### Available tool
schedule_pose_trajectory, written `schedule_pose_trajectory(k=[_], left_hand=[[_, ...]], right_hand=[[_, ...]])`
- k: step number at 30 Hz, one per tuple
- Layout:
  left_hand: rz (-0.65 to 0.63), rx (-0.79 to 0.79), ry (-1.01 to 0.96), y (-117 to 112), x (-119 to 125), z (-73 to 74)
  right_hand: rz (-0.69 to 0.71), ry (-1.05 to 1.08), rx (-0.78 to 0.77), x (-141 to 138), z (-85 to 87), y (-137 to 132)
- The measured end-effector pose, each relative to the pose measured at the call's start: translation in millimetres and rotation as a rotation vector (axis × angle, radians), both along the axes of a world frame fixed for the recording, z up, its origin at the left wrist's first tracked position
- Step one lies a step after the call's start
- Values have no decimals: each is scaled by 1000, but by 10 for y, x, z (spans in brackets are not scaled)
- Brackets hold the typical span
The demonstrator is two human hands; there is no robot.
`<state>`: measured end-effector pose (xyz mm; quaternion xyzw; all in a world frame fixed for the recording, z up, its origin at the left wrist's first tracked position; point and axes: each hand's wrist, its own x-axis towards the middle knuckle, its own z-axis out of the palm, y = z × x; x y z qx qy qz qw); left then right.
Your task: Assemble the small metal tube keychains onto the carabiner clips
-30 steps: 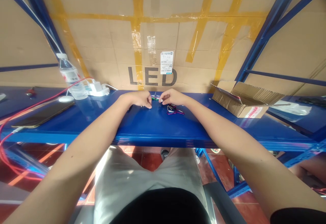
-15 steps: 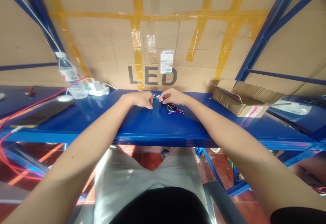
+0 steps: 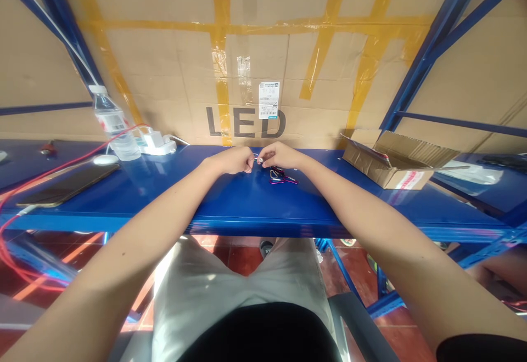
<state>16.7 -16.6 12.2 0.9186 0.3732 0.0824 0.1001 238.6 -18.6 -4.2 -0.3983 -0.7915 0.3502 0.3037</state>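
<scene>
Both my hands meet at the back middle of the blue metal shelf point(image 3: 247, 203). My left hand point(image 3: 234, 160) is curled closed and my right hand point(image 3: 279, 156) pinches toward it. Between the fingertips sits a small silvery piece point(image 3: 258, 159), too small to name. Just to the right of my right hand lies a small pile of coloured carabiner clips point(image 3: 280, 176), one purple and one dark red, resting on the shelf.
An open cardboard box point(image 3: 395, 159) sits at the right. At the left are a water bottle point(image 3: 113, 123), a white charger block point(image 3: 158, 142), a dark phone point(image 3: 68, 185) and a red cable point(image 3: 49, 173). A big taped carton marked LED point(image 3: 247, 77) stands behind.
My left hand has closed in on my right, so the fingertips now meet. The green clip seen between the hands earlier is no longer visible.
</scene>
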Motion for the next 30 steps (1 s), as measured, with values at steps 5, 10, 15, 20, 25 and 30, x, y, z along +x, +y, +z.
schedule_pose_trajectory(k=[5,10,15,20,25,30], left_hand=[[44,-9,-59,3,-65,44],[34,-9,-4,-9,-53,17],[25,-10,-18,11,-37,-40],[31,51,-150,-66,-31,12],[-30,205,-255,-176,70,51],[-57,284,-237,-197,113,29]], right_hand=[[-9,16,-4,1,4,3],[6,26,4,6,-7,22],[4,16,21,9,-19,37],[3,25,24,14,-17,25],[11,27,26,23,-6,6],[14,63,4,24,-14,18]])
